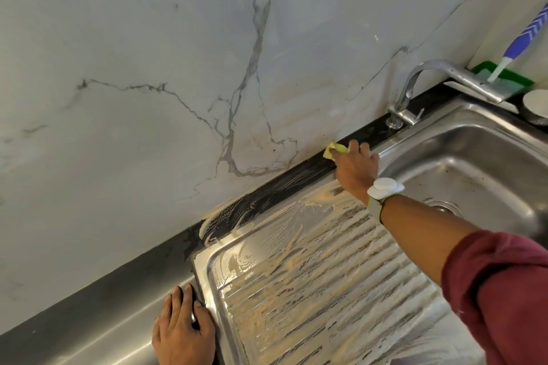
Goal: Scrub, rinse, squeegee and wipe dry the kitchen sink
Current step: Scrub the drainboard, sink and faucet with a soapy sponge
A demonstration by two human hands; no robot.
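Note:
The steel sink has a ribbed drainboard smeared with yellowish soapy foam and a bowl at the right. My right hand reaches to the dark ledge behind the sink and grips a yellow sponge against it, close to the marble wall. Foam streaks cover the ledge to the left of the sponge. My left hand rests flat on the steel counter at the drainboard's left rim, fingers straight. The drain shows just beyond my right wrist.
A curved steel tap stands on the ledge behind the bowl. At the far right corner lie a green sponge, a blue-and-white brush handle leaning on the wall, and a round pale lid.

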